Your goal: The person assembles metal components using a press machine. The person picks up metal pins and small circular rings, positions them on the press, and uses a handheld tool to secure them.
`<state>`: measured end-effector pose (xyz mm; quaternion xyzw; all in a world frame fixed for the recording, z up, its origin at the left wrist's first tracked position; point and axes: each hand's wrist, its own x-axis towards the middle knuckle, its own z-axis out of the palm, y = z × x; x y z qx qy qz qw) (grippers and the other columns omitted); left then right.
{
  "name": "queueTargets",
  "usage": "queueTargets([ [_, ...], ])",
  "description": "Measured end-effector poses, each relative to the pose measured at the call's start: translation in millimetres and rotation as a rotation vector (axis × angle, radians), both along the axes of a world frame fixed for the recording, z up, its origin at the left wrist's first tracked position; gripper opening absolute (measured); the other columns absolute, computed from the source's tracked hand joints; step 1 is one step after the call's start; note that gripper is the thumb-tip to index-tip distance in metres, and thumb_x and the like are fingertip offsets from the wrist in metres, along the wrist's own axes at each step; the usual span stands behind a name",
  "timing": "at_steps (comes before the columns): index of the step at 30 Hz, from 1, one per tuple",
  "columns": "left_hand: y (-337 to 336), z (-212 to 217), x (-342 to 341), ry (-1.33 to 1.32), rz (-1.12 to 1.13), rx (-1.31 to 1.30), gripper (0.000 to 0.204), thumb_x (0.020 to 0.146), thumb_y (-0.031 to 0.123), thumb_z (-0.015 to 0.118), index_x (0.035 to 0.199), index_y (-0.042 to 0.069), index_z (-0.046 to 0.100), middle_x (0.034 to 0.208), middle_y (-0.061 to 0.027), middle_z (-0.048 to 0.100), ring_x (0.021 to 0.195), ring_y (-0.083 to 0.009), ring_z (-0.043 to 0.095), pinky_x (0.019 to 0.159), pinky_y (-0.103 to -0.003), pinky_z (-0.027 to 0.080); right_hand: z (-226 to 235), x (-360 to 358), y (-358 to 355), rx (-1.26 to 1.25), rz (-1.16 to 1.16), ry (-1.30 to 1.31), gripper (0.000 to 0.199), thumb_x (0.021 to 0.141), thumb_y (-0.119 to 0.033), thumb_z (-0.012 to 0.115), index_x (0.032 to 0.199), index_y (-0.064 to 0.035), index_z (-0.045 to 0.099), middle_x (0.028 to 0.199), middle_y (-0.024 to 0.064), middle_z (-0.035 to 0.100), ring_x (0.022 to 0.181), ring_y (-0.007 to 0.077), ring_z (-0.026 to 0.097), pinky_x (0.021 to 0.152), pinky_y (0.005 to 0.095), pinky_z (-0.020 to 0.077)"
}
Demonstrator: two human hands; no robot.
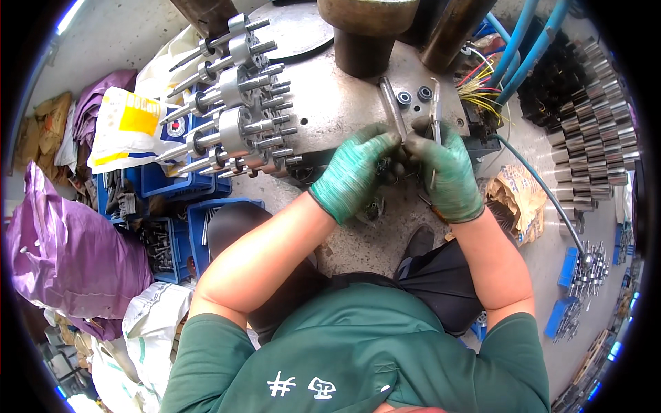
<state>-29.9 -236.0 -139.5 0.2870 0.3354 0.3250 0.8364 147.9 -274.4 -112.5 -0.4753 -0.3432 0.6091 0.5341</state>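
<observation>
My left hand [354,168], in a green work glove, has its fingers curled in at the near edge of the metal press table [317,103]. Something small and dark shows under those fingers, too hidden to name. A grey metal bar [393,107] runs from the table top down to the left fingertips; whether they grip it I cannot tell. My right hand [451,172], gloved alike, is closed round a slim metal tool [436,113] that points up and away. Both hands' fingertips nearly meet. Just beyond them lie two small ball bearings [405,98].
Several shafts with grey cylindrical bodies [237,127] stand stacked at the table's left. A thick press column [365,41] rises behind. Loose coloured wires [482,89] and blue hoses [530,51] hang at right, near stacked metal cylinders [592,131]. Blue bins [182,248] and a purple sack [76,248] sit left.
</observation>
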Motion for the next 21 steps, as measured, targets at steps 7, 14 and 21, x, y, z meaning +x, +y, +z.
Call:
queueTargets([
  [7, 19, 9, -13, -0.082, 0.275, -0.137, 0.019, 0.096, 0.022, 0.067, 0.109, 0.012, 0.057, 0.106, -0.0089, 0.067, 0.087, -0.0181, 0.065, 0.071, -0.03, 0.055, 20, 19, -4, 0.364, 0.155, -0.696, 0.082, 0.078, -0.006, 0.07, 0.155, -0.0018, 0.043, 0.119, 0.0115, 0.058, 0.098, 0.0169, 0.058, 0.089, 0.0306, 0.05],
  [14, 22, 6, -24, -0.098, 0.305, -0.131, 0.014, 0.096, 0.019, 0.067, 0.103, 0.011, 0.057, 0.1, -0.007, 0.062, 0.082, -0.0181, 0.064, 0.068, -0.027, 0.054, 21, 16, -1, 0.744, 0.117, -1.309, 0.065, 0.067, 0.005, 0.069, 0.13, -0.0094, 0.068, 0.114, 0.0174, 0.067, 0.105, 0.0392, 0.062, 0.096, 0.0468, 0.0498],
  [21, 18, 8, -24, -0.074, 0.291, -0.113, 0.012, 0.096, 0.018, 0.068, 0.102, 0.011, 0.06, 0.096, -0.0052, 0.06, 0.08, -0.0183, 0.063, 0.066, -0.028, 0.052, 21, 14, 0, 0.791, 0.12, -1.353, 0.062, 0.067, 0.006, 0.07, 0.127, -0.0098, 0.071, 0.113, 0.0157, 0.069, 0.105, 0.0378, 0.063, 0.095, 0.0466, 0.0505],
])
